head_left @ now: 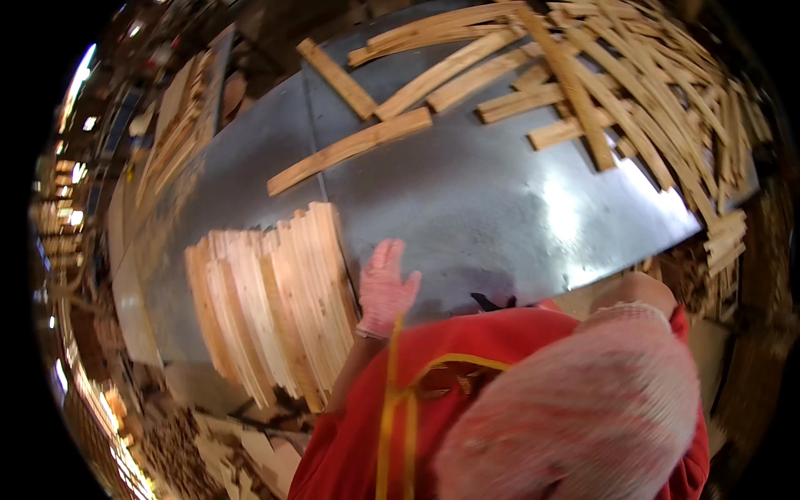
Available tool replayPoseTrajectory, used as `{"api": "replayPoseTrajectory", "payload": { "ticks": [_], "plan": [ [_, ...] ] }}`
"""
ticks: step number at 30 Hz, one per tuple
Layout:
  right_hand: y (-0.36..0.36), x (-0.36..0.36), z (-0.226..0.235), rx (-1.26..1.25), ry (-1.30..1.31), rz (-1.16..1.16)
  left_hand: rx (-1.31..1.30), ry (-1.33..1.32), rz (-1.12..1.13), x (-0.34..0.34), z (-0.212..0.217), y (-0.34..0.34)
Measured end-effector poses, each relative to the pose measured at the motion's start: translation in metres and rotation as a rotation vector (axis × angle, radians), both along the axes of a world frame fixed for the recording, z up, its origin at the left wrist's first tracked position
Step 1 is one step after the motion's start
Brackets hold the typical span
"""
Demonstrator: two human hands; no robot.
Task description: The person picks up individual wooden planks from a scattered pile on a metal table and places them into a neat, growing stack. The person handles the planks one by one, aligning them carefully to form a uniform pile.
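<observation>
My left hand (386, 287), in a pinkish-white knit glove, is at the right side of a row of wooden strips (279, 304). Its fingers are stretched out with the thumb apart, and nothing is in it. The strips stand side by side, packed close together, at the near left of a grey metal tabletop (450, 200). My right hand (583, 417), gloved the same way, is raised very close to the camera in front of my red clothing. It looks large and blurred, and its fingers cannot be made out.
A big loose pile of wooden strips (650, 92) covers the far right of the table. Single strips lie across its far middle, one strip (350, 152) beyond the row. More boards (179, 125) lie at the far left. Wood scraps (242, 454) cover the floor below the near left.
</observation>
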State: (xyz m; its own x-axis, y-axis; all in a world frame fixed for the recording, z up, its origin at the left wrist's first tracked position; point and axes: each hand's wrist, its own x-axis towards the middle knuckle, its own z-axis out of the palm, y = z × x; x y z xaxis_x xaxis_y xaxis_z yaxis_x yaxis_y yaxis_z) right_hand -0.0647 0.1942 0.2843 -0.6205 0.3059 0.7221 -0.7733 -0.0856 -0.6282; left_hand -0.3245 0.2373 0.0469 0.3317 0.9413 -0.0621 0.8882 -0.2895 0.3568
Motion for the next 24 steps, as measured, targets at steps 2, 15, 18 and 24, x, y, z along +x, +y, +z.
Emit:
{"api": "replayPoseTrajectory", "payload": {
  "ticks": [2, 15, 18, 24],
  "plan": [
    [0.024, 0.016, -0.007, -0.004, -0.001, 0.061, -0.039, 0.026, -0.003, 0.019, 0.002, 0.003],
    [0.058, 0.015, -0.009, 0.095, -0.132, 0.205, -0.162, 0.004, 0.065, 0.053, 0.012, -0.002],
    [0.036, -0.004, -0.005, 0.139, -0.213, 0.188, -0.125, -0.015, 0.039, 0.041, 0.010, -0.013],
    [-0.004, -0.014, 0.015, 0.285, -0.469, -0.037, 0.064, -0.169, -0.089, 0.002, 0.008, -0.036]
  ]
}}
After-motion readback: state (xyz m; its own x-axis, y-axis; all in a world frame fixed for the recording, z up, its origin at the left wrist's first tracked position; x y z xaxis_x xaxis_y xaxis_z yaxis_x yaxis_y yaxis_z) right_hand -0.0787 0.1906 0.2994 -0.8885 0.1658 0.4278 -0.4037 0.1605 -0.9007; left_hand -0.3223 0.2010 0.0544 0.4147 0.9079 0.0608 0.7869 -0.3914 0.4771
